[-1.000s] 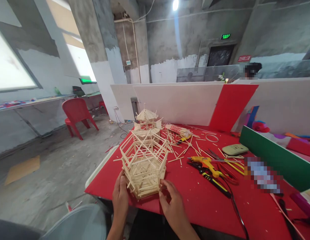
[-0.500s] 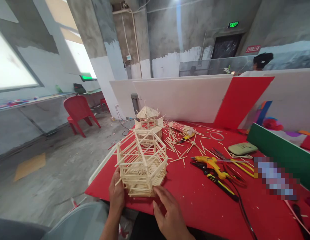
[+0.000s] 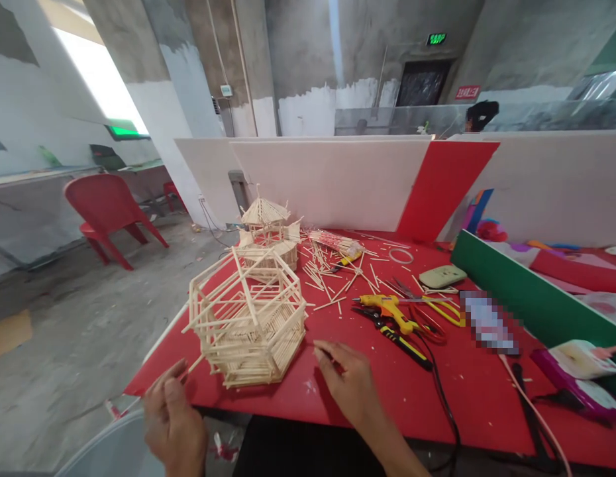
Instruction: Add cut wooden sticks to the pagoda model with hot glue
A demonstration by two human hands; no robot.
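An eight-sided open frame of pale wooden sticks stands near the front edge of the red table. My left hand is at its lower left, fingers pinched at the end of a thin wooden stick that slants out from the frame; whether that stick is fixed to the frame I cannot tell. To the frame's right, my right hand hovers low over the table, apart from it, fingers loosely extended with nothing visible in them. Behind the frame rises a stick pavilion model with a pointed roof.
Loose sticks lie scattered at the back. Right of centre are a yellow glue gun, black-yellow pliers and a green case. A green board stands at right; a grey bin is below left.
Both hands have come off the frame's sides: the left drew back to the lower left, the right moved off to the right. The view has turned right, and the frame sits slightly turned.
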